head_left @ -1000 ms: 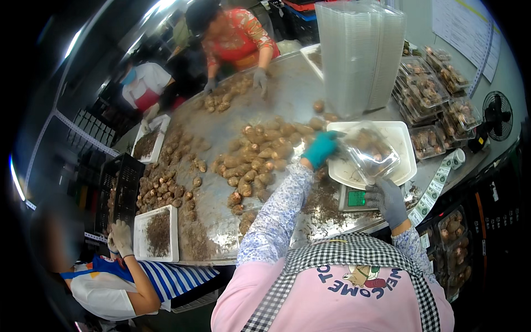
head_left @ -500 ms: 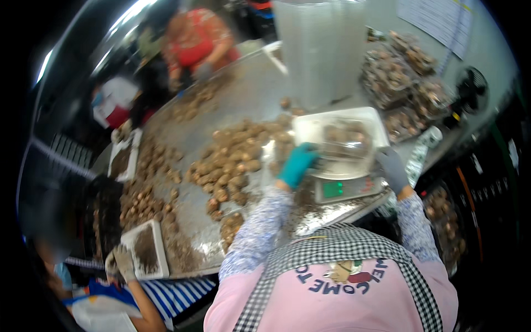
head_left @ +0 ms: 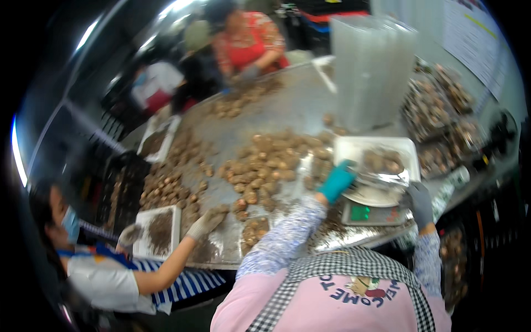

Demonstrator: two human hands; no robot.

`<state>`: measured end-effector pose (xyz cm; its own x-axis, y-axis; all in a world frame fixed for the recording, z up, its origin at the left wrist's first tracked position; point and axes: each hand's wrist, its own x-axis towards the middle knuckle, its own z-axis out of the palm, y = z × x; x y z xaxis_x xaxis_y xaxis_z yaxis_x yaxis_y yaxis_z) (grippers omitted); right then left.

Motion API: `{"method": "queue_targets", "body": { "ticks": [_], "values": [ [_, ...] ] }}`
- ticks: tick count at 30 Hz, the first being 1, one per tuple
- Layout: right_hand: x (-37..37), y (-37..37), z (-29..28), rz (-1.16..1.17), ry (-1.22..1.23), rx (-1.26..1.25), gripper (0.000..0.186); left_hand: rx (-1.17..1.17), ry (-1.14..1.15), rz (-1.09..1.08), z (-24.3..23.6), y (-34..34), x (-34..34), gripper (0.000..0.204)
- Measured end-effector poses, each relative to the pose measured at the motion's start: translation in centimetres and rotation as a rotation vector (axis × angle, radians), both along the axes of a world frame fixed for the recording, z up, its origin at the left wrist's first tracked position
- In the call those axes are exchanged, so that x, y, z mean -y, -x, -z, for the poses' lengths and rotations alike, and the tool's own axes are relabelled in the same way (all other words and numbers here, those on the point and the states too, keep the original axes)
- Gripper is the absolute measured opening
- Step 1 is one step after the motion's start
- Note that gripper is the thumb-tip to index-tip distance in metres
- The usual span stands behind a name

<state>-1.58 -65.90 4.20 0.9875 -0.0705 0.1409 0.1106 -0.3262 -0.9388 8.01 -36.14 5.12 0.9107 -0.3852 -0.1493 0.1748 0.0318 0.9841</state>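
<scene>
A clear plastic box (head_left: 381, 160) of small brown taro-like tubers rests in a white tray (head_left: 406, 145) on a weighing scale (head_left: 381, 215), whose display glows green. My left hand (head_left: 338, 181), in a teal glove, has its fingers curled at the box's left edge. In a grey glove, my right hand (head_left: 418, 205) is closed at the box's front right corner, beside the tray rim. Blur softens the fingertips of both hands. Left of the scale lies a heap of loose tubers (head_left: 260, 166) on the metal table (head_left: 221, 133). A second clear box (head_left: 255, 231) with tubers stands nearer my left forearm.
Behind the scale rises a tall stack of clear boxes (head_left: 368, 72). Filled boxes (head_left: 428, 108) are piled at the right, near a black fan (head_left: 502, 133). A co-worker's gloved hand (head_left: 207, 222) reaches over the table at the left, beside a soil-covered white tray (head_left: 176, 229).
The whole view has shifted, so the scene sits farther right and lower. My hands remain at the box. The co-worker at the left has stretched one hand from the soil tray toward the tubers.
</scene>
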Motion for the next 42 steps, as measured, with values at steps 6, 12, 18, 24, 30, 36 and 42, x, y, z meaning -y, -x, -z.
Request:
{"method": "queue_targets", "body": {
  "ticks": [6,12,18,24,30,36,42],
  "values": [
    [-1.5,0.5,-4.5,0.151,-0.553,-0.44,0.033,-0.324,0.154,-0.003,-1.1,0.4,0.2,0.04],
    [-1.1,-0.3,-2.8,0.111,-0.691,-0.409,0.017,-0.281,0.112,0.103,0.2,-1.5,-0.1,0.025],
    [-0.3,-1.0,-0.3,0.067,-0.75,-0.298,0.011,-0.315,0.174,0.108,0.3,-1.1,0.1,0.013],
    [-0.6,1.2,-7.6,0.051,-0.576,-0.064,0.011,-0.306,0.366,0.094,-6.9,4.7,0.6,0.015],
    [-4.9,6.5,-10.4,-0.011,-0.763,0.401,0.023,0.066,0.326,0.089,-10.2,11.7,2.3,0.026],
    [-9.2,10.5,-6.9,-0.095,-1.403,0.212,0.047,0.091,0.228,0.271,-5.9,15.7,6.8,0.034],
    [-4.3,19.4,-6.0,0.401,-1.303,0.286,0.051,-0.031,-0.005,0.812,-7.0,16.6,11.8,0.02]
  ]
}}
